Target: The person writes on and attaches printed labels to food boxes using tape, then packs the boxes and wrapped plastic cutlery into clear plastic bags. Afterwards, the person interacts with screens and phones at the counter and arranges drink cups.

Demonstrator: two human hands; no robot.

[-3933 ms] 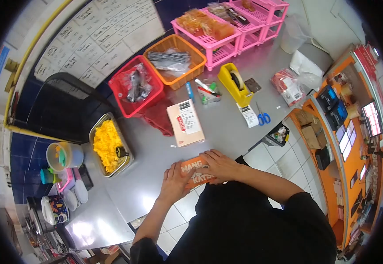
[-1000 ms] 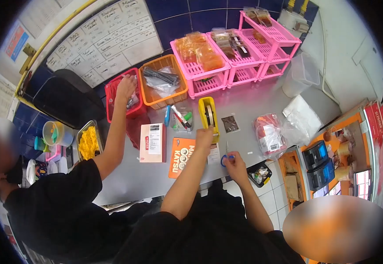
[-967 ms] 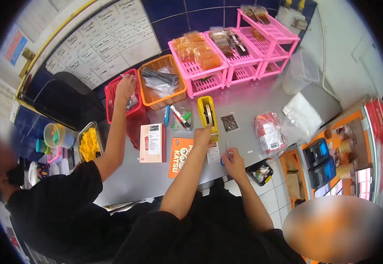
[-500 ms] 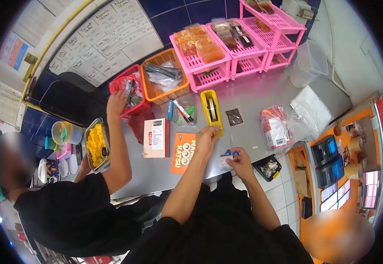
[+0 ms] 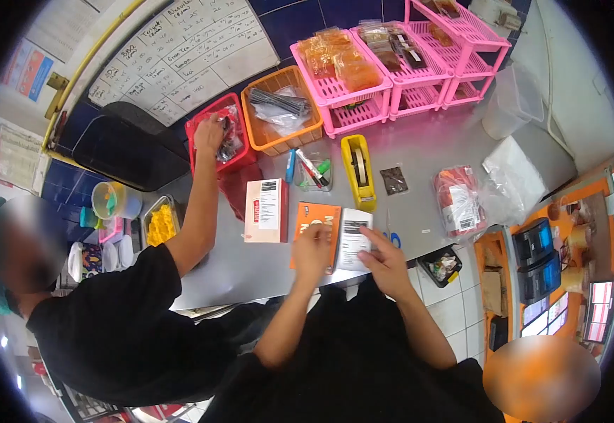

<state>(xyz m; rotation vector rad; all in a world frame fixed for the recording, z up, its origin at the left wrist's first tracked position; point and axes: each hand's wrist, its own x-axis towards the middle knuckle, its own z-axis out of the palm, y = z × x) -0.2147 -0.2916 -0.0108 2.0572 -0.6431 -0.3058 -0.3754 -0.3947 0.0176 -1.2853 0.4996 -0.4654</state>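
Under the curled left hand (image 5: 312, 252), its grip unclear, lies an orange, white-lettered box (image 5: 319, 214); the right hand (image 5: 388, 265) pinches a black-printed white slip (image 5: 352, 243).

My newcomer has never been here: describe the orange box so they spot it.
On the grey table, find the camera wearer's left hand near the front edge. Right by it is the orange box, with a pale box to its left. Big white letters on bright orange set it apart from that neighbour.
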